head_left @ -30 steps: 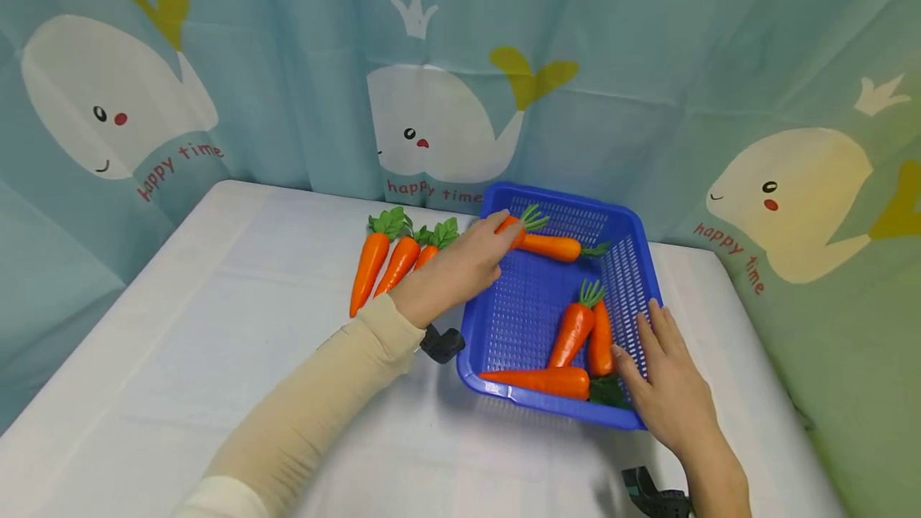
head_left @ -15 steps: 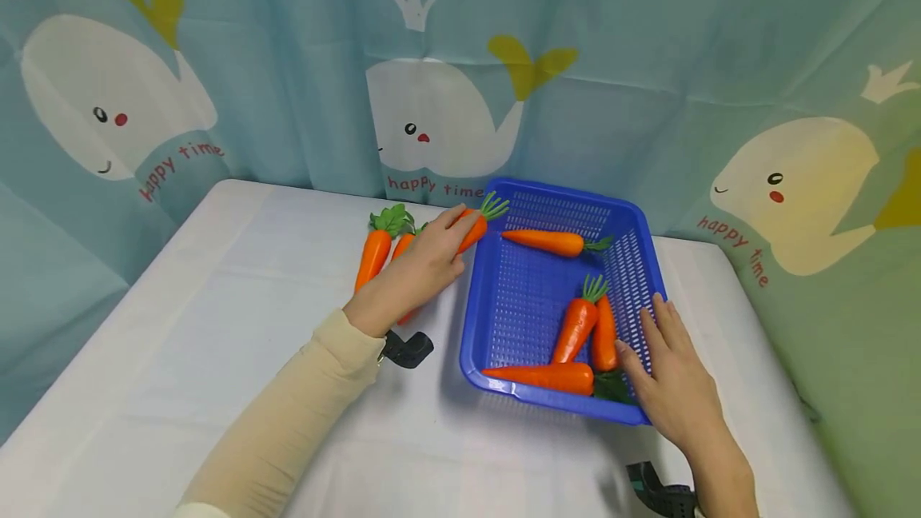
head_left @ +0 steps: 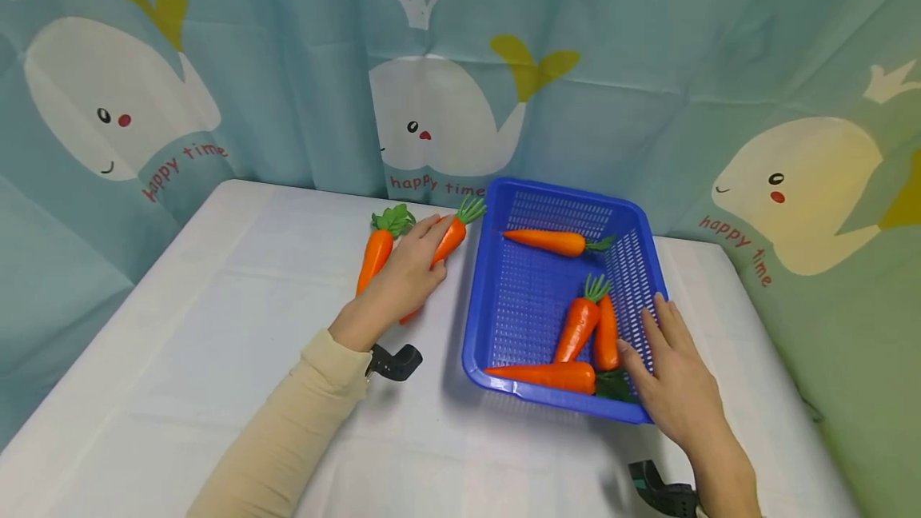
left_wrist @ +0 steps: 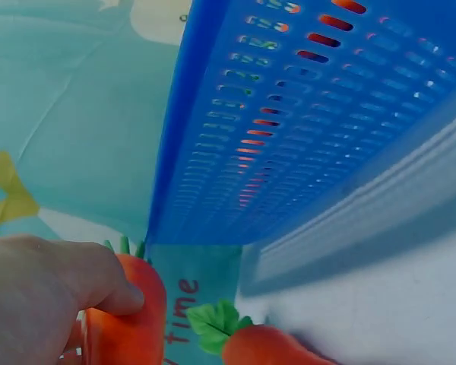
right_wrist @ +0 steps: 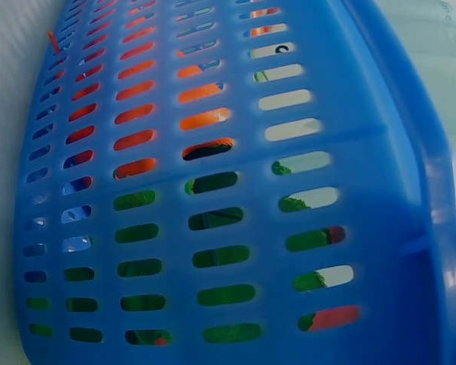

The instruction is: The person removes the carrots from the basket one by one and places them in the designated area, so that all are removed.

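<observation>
Gripping a thin-stalked carrot [head_left: 451, 240], left hand [head_left: 396, 282] has thumb and fingers curled round it, just left of the blue basket [head_left: 528, 306]. Right hand [head_left: 679, 386]: fingers straight, spread, at basket's right rim. Leafy carrot [head_left: 375, 256] on white table [head_left: 288, 278], partly covered by left hand; another carrot's tip [head_left: 409, 316] pokes out below, rest mostly hidden. Right wrist view: orange and green through basket slots, shapes unclear.

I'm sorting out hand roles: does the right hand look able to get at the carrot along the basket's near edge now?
Likely yes: the right hand lies at the right rim of the blue basket, near that carrot; the basket's top is open and nothing visible covers the orange body.
</observation>
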Available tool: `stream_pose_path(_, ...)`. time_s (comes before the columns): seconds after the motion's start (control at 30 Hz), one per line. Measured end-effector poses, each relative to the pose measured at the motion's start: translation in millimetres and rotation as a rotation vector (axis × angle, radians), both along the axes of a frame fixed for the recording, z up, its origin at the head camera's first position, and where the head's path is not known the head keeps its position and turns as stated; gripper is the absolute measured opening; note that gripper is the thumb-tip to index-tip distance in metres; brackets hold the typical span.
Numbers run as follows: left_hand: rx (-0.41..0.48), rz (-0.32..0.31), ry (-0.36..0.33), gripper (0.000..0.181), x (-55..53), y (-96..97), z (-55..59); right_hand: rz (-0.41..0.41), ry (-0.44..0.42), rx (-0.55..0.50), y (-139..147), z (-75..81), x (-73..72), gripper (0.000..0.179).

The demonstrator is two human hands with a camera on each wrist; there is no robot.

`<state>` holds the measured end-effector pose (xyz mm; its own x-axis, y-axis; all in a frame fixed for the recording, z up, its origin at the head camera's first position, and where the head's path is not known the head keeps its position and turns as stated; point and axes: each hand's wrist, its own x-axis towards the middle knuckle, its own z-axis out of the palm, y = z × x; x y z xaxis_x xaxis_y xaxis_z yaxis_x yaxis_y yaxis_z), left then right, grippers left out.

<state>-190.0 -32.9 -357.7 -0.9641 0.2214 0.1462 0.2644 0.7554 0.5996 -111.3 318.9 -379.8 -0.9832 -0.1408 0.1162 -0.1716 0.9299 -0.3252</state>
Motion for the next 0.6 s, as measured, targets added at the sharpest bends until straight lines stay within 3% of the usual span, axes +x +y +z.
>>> stream_pose_path(0.17, -0.004, 0.037, -0.014, 0.061, 1.6, 0.1, -9.3, -0.001, -0.003, 0.008, 0.3, -0.3, -0.7, 0.07)
stream_pose_path(0.43, -0.007, 0.052, 0.039, 0.056, -2.3, 17.3, -27.3, -0.003, -0.002, 0.014, 0.4, 0.2, -0.7, 0.068)
stream_pose_path(0.6, -0.081, 0.01, 0.061, 0.049, -0.8, 29.0, -45.9, -0.002, 0.007, 0.005, -1.4, 0.0, 0.2, 0.067)
